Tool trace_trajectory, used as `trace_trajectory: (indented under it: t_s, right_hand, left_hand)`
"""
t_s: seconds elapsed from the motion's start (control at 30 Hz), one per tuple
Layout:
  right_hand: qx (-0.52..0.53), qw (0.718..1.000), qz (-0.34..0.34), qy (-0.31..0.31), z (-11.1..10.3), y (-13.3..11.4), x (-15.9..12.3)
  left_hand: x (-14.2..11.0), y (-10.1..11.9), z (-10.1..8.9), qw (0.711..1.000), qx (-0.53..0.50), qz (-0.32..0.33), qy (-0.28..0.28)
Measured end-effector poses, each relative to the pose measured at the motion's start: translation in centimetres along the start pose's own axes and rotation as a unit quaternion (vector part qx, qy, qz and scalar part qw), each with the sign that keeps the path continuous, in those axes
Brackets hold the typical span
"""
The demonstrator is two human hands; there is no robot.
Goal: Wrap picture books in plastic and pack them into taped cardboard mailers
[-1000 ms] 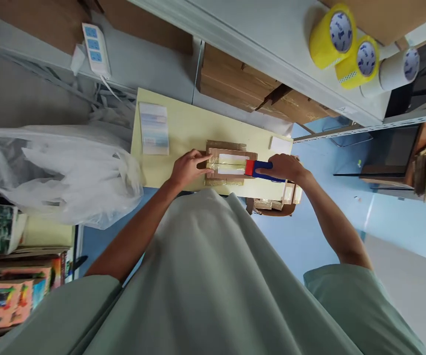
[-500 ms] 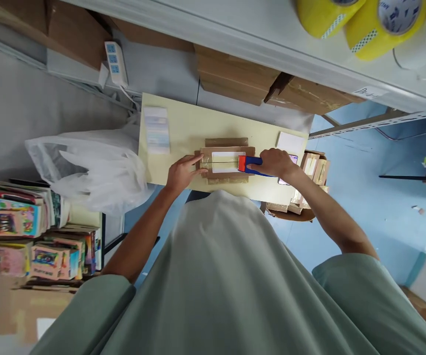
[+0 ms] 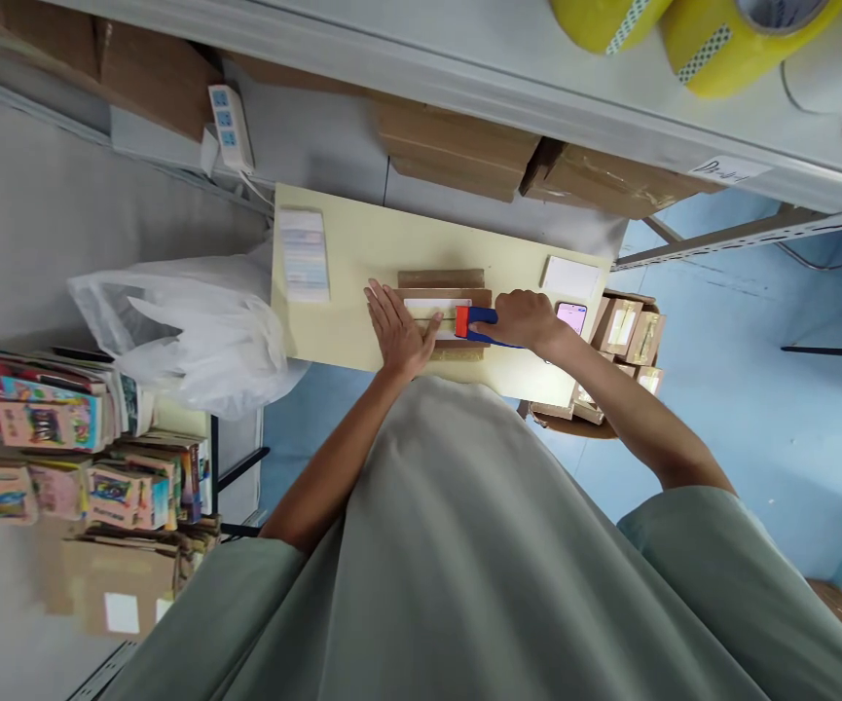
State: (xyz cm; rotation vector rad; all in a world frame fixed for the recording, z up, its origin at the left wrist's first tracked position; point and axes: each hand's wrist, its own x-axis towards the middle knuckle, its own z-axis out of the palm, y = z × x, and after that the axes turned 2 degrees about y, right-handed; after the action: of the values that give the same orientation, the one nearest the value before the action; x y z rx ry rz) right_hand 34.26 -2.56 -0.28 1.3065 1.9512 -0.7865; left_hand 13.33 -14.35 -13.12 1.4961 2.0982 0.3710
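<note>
A flat brown cardboard parcel (image 3: 441, 280) with a white label lies on a pale yellow table (image 3: 362, 248). My left hand (image 3: 397, 329) lies flat on the parcel's left end, fingers stretched out. My right hand (image 3: 524, 320) is closed round the blue handle of a tape dispenser (image 3: 473, 322), whose red head rests on the parcel's right part. A strip of clear tape runs along the parcel's middle.
A stack of printed sheets (image 3: 304, 254) lies at the table's left end; a white card (image 3: 570, 277) and a phone (image 3: 570, 316) lie at its right. A bin of small boxes (image 3: 621, 336) stands right of the table. A clear plastic bag (image 3: 187, 326) and book stacks (image 3: 62, 428) are at left. Yellow tape rolls (image 3: 727, 39) sit on the shelf above.
My left hand has slid right and now lies flat on the parcel. The tape dispenser has moved left along the parcel with my right hand. The camera has shifted.
</note>
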Motion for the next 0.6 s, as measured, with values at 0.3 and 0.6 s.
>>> trace_trajectory:
  t_s: [0.3,0.6]
  right_hand:
    - [0.025,0.999,-0.048,-0.008,-0.9,2.0,-1.1]
    - [0.023,0.998,0.033,-0.045,-1.5,11.8,-5.1]
  left_hand:
    - [-0.2,0.1,0.6,0.999,0.043,-0.015,0.009]
    - [0.4,0.6,1.3,1.000,0.017,-0.005,0.006]
